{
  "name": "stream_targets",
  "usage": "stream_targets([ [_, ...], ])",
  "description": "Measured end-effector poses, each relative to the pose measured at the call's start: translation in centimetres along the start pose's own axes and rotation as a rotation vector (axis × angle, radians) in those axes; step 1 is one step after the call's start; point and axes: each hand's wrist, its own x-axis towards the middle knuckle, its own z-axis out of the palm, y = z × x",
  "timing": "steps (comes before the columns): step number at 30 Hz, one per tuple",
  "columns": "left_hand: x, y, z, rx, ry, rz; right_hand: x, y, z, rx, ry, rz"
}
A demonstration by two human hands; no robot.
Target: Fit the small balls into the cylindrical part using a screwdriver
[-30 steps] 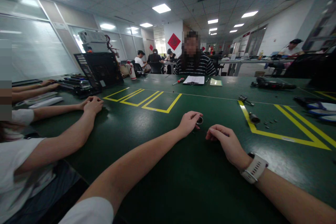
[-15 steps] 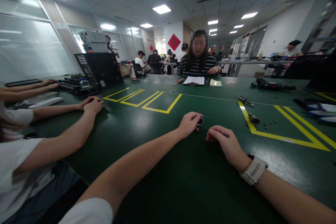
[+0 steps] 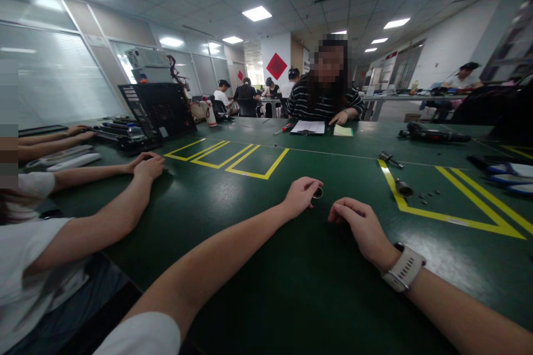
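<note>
My left hand [image 3: 303, 196] is closed around a small metal ring [image 3: 318, 193], whose round opening shows at the fingertips. To its right, my right hand [image 3: 353, 221] rests low over the green table [image 3: 266, 266] with its fingers curled together; what they hold, if anything, is hidden. A gap separates the two hands. Farther right, a metal cup-shaped part [image 3: 403, 188] lies on its side by yellow tape, with several small pieces [image 3: 423, 196] beside it. Behind it lies a metal part with a shaft [image 3: 390, 159].
Across the table a person in a striped top sits behind a clipboard [image 3: 308, 127], a screwdriver [image 3: 283, 129] and yellow notes [image 3: 343, 131]. A black power tool [image 3: 433, 133] lies back right. Another person's joined hands [image 3: 149, 165] rest at left, before a black computer case [image 3: 156, 108].
The person across the table has leaned forward and to the right, lowering a hand to the table beside the clipboard. My hands have barely moved.
</note>
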Motion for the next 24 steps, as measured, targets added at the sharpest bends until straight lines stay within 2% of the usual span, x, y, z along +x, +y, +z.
stream_targets([
  [6,0.0,-0.5,-0.1,0.019,-0.034,0.018,-0.3,-0.4,-0.3,0.018,0.113,-0.045],
  [11,0.2,-0.8,-0.1,0.002,-0.015,0.028,-0.6,-0.4,-0.5,0.002,0.187,-0.102],
  [14,0.3,-1.0,-0.1,-0.052,0.012,0.024,-0.6,-0.5,-0.4,-0.020,0.160,-0.120],
  [19,0.4,-0.7,-0.1,-0.152,0.032,0.037,-0.6,-1.0,-0.1,-0.152,0.070,-0.070],
  [24,0.4,-0.2,0.1,-0.221,0.053,-0.028,-0.5,-0.9,0.1,-0.197,0.046,-0.106],
])
